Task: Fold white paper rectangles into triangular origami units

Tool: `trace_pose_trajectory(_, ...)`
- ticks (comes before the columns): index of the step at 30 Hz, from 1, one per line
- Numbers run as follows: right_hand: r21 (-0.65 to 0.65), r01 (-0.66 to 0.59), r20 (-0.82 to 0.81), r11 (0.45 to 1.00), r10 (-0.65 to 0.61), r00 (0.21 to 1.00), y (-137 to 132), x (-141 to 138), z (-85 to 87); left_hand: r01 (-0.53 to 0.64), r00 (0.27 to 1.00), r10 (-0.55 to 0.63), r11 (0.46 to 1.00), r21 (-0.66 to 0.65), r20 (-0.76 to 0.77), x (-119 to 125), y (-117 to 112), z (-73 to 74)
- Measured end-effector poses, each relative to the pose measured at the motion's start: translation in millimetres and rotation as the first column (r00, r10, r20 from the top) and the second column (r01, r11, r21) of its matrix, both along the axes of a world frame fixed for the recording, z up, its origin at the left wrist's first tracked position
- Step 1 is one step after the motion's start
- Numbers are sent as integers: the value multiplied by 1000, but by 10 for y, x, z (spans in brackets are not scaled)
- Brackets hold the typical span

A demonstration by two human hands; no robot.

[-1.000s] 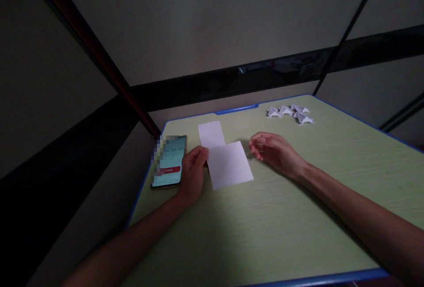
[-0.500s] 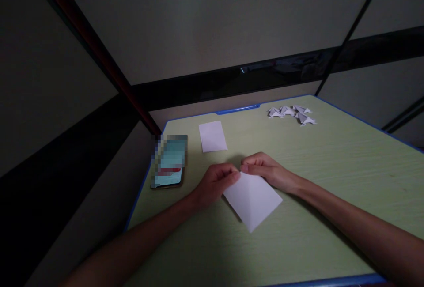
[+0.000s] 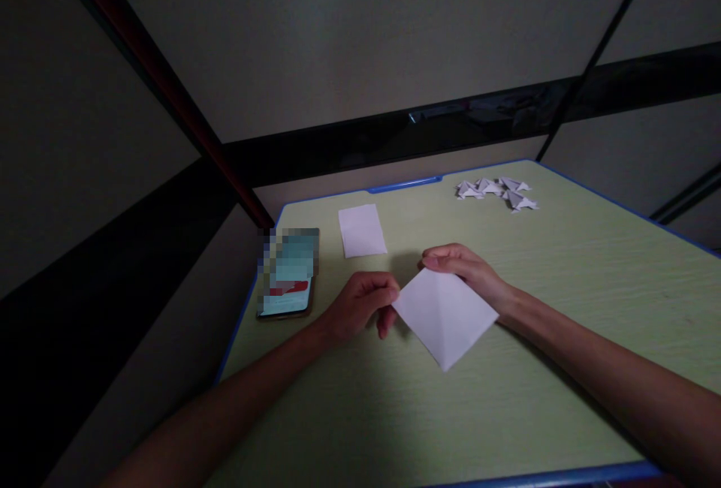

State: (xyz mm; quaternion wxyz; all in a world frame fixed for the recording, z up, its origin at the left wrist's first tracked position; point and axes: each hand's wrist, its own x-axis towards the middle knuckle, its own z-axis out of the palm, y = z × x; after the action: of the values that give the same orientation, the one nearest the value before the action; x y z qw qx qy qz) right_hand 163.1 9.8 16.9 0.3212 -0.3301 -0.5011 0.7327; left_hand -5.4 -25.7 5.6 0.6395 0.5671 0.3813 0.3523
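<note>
1 sheet, cornerwise, held in 2 hands

Position: the sheet is in both hands, over the middle of the table, in front of the person. Whether its near corner touches the surface cannot be told.

Direction: it lies as a diamond. 1 corner points at the person, 1 at the table's far side, 1 left, 1 right. A faint crease runs from the far part to the near corner. The sides look about equal, so a long axis cannot be determined.

Grip: the left hand pinches the left corner between thumb and forefinger, the other fingers curled below. The right hand pinches the far corner, thumb on top, fingers behind.

Count:
- Sheet in hand: 1.
- Pile: 1, white, beyond the left hand; edges slightly offset, number of sheets not determinable.
- Phone: 1, screen lit, left of the pile, near the table's left edge; upper part pixelated.
- Figures: 4, folded white paper, grouped close together near the far right.
- Handle: 1, blue, at the far edge.
</note>
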Motion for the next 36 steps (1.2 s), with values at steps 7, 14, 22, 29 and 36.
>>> trace_pose_trajectory(7, -157, 307, -188, 939, -333, 924, 92, 77, 60, 16, 931, 52, 983, -182, 361, -45, 45, 19)
trace_pose_trajectory(14, 52, 369, -192, 928, -353, 916, 69, -20, -39, -168, 846, 298, 936, -310, 442, -36, 106, 27)
trace_pose_trajectory(22, 373, 156, 50, 914, -187, 981, -53, -97, -91, -379, 925, 379, 925, -4, -32, 61, -16, -47)
trace_pose_trajectory(29, 531, -44, 36, 846, 29, 999, 158, 122, -62, -448, 884, 456, 890, 85, -104, -15, 74, -25)
trace_pose_trajectory(36, 603, -212, 182, 769, 126, 975, 125, 86, -109, -409, 892, 424, 904, 121, -157, -3, 61, -48)
